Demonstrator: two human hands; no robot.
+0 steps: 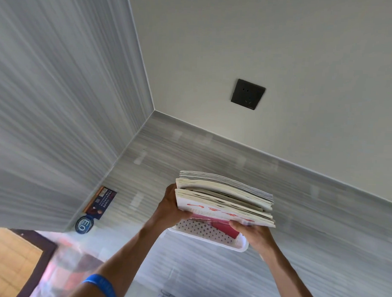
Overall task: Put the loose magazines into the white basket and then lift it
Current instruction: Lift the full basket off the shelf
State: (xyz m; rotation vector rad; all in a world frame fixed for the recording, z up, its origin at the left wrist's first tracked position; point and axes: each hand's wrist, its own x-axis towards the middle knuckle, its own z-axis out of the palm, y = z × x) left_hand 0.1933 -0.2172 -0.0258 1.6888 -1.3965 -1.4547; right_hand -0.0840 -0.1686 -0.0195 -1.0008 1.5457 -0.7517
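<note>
The head camera shows both hands holding a thick stack of soft-cover magazines (224,198), the nearest cover white with red lettering, directly above a white plastic basket with perforated walls (209,235). The left hand (169,205) grips the stack's left edge, fingers curled under it; the right hand (254,233) pinches the stack's near right corner, and whether it also touches the basket's rim I cannot tell. A red magazine or booklet (226,229) already lies inside the basket.

Judging by this, the stack is partly over the basket but not yet let go, so the loading seems almost finished. One dark printed magazine (101,202) lies loose on the floor against the left wall, beside a round blue-and-white disc (84,225), and may yet need collecting. The lift comes after that.

The floor (212,153) is grey streaked tile with a matching skirting. The right wall is plain pale grey and carries a black wall socket (248,94). A dark-edged rug (31,253) lies lower left. The person wears a blue wristband (102,286) on the left arm.
</note>
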